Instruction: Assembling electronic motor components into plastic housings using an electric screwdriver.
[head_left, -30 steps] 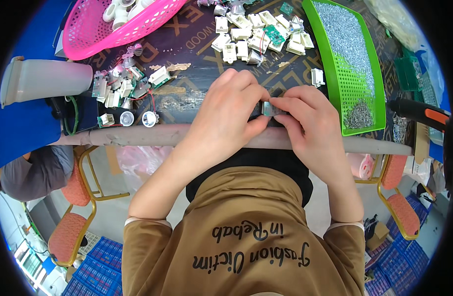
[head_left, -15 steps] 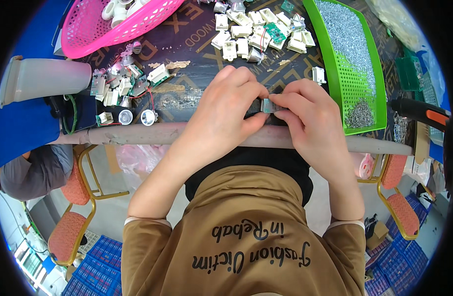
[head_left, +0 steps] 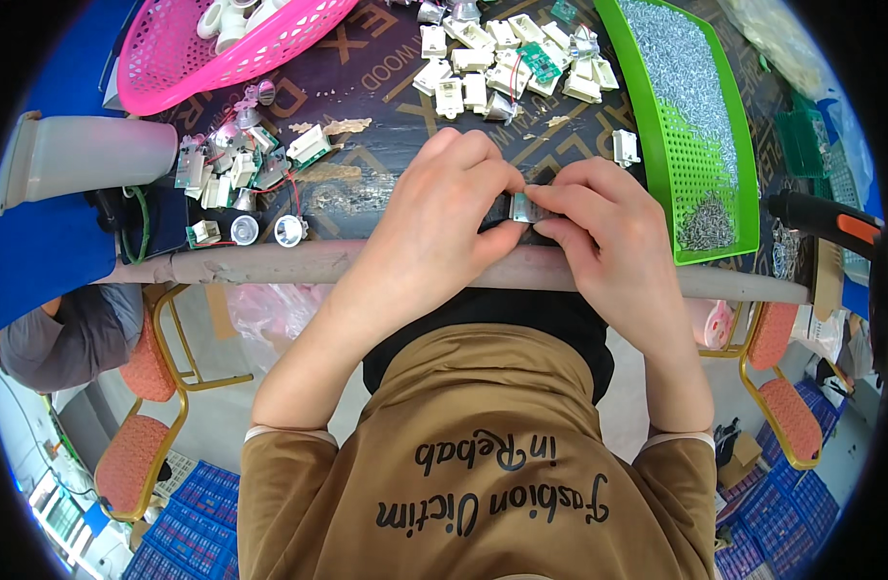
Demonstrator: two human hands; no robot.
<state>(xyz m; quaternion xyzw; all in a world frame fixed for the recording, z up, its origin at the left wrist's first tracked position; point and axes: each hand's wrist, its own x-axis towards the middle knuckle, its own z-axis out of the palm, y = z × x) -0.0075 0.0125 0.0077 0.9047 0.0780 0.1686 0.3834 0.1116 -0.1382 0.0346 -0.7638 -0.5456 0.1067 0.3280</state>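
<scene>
The left hand [head_left: 454, 203] and right hand [head_left: 608, 217] are pinching a small shiny part [head_left: 523, 207] near the table edge [head_left: 299, 259], gripping from nine and three o'clock. White cases [head_left: 472, 61] are lying at twelve o'clock from it, a green tray [head_left: 681, 155] at two. It is looking light, stiff, perhaps fragile and slippery; opposite sides are seeming the safest hold.
</scene>
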